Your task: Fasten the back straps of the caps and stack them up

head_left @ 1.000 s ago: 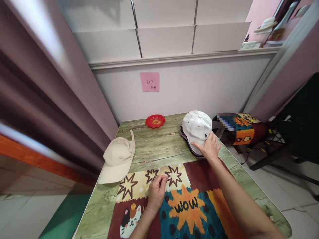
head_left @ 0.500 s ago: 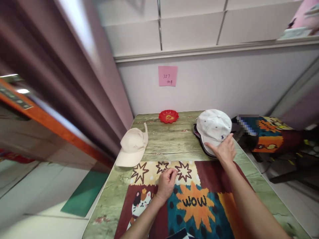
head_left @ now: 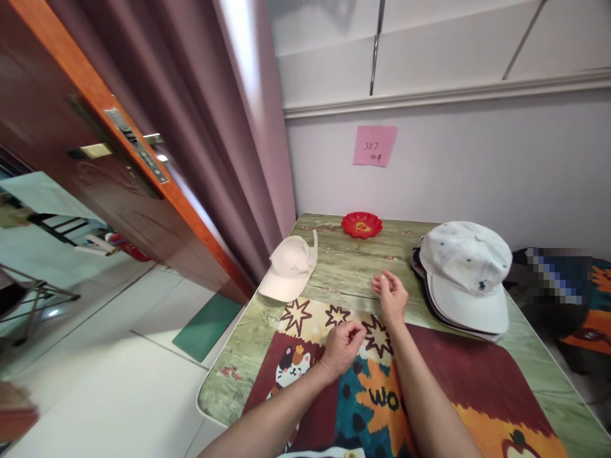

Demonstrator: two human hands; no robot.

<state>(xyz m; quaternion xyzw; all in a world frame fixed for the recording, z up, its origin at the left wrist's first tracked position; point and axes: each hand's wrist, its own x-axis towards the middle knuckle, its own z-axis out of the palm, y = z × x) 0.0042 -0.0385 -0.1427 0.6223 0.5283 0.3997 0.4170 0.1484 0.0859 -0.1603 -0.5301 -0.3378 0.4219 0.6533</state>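
Above the colourful mat (head_left: 468, 362), my left hand (head_left: 344, 346) is closed with its fingers curled; whatever it holds, if anything, is hidden. My right hand (head_left: 390, 294) hovers over the wooden-patterned table just beyond the mat, empty, its fingers loosely bent and apart. A white cap (head_left: 465, 267) tops a stack of caps at the right, with dark brims showing beneath it; neither hand touches it. On the left side of the table rests a cream cap (head_left: 290, 267), brim toward me and strap sticking up.
A red scalloped dish (head_left: 361, 224) sits at the table's back edge. The wall behind carries a pink note (head_left: 375, 145). Left of the table are a curtain (head_left: 238, 140), an open door (head_left: 119, 172) and a green floor mat (head_left: 207, 326). Another patterned cloth lies at far right.
My right hand has let go of the white cap and moved left, away from the stack. The view has turned left. My left hand stays closed over the mat.
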